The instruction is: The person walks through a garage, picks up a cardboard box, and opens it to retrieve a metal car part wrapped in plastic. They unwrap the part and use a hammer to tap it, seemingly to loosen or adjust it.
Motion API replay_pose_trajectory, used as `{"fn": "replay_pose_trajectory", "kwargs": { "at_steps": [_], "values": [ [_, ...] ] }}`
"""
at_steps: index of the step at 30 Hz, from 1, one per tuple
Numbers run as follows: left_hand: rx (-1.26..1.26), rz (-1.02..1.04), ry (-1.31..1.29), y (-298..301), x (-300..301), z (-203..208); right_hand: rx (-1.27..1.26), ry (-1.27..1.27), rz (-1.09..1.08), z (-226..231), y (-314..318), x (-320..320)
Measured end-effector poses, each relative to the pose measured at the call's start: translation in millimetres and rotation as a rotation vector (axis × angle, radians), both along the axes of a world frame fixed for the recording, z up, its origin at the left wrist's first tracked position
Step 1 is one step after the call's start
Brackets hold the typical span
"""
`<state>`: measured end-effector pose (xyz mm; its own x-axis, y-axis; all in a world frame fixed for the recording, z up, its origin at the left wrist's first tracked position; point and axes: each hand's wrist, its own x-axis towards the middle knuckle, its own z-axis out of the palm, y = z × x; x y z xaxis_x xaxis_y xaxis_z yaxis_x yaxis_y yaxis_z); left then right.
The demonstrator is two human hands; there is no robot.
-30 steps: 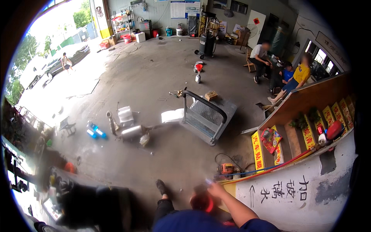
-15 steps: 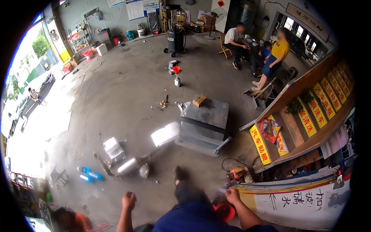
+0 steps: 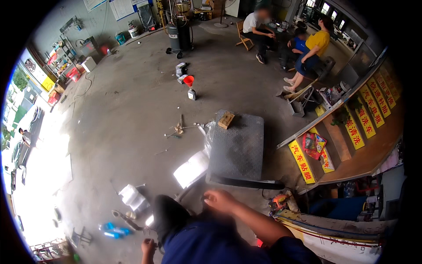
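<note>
My right hand [image 3: 218, 201] is stretched forward over my dark-trousered leg, just short of the trolley's black handle bar [image 3: 246, 181]. Its fingers are curled together, and I cannot make out what lies between them. Low at my left side, my left hand [image 3: 149, 245] is loosely closed, with nothing visible in it. Ahead is a platform trolley with a grey textured deck [image 3: 237, 152], bearing a tan block [image 3: 226, 120]. A bright white sheet [image 3: 192, 170] lies against its left side. My leg mostly hides the silver metal canister-like part on the floor.
Left of my leg lie a white package [image 3: 133, 198], a curved metal pipe [image 3: 126, 218] and blue bottles [image 3: 113, 230]. Farther off stand a red funnel [image 3: 188, 80] on a bottle and a black wheeled tank [image 3: 179, 37]. A sign-covered counter [image 3: 338, 136] borders the right; people are beyond it.
My right hand has swung forward and left from beside the red container, toward the trolley. My left hand has dropped lower. My body and view have shifted, and my leg now covers the silver part.
</note>
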<state>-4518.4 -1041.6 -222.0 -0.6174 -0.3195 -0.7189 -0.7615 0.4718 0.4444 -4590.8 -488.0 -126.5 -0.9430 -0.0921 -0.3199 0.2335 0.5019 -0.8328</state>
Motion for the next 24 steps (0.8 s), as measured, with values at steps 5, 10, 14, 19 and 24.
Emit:
{"fn": "replay_pose_trajectory", "kwargs": {
  "at_steps": [5, 10, 14, 19, 24],
  "values": [
    [-0.101, -0.197, -0.206, 2.6, -102.7, 19.8, -0.190, 0.089, -0.190, -5.1, 10.9, -113.6],
    [-0.025, -0.468, -0.098, -63.5, -221.3, -86.3, -0.335, -0.239, -0.398, -47.2, 30.7, -200.5],
    [-0.046, -0.888, -0.046, -69.9, -438.5, -102.3, -0.215, -0.241, -0.680, -57.5, 35.3, -270.6],
    [-0.017, -0.569, 0.107, -68.4, -709.8, -92.0, -0.105, -0.432, -0.836, -99.4, 50.4, -329.6],
    [0.158, -0.295, 0.321, -38.7, -940.3, -14.8, 0.192, -0.558, -0.755, -113.8, 89.7, -404.9]
  ]
}}
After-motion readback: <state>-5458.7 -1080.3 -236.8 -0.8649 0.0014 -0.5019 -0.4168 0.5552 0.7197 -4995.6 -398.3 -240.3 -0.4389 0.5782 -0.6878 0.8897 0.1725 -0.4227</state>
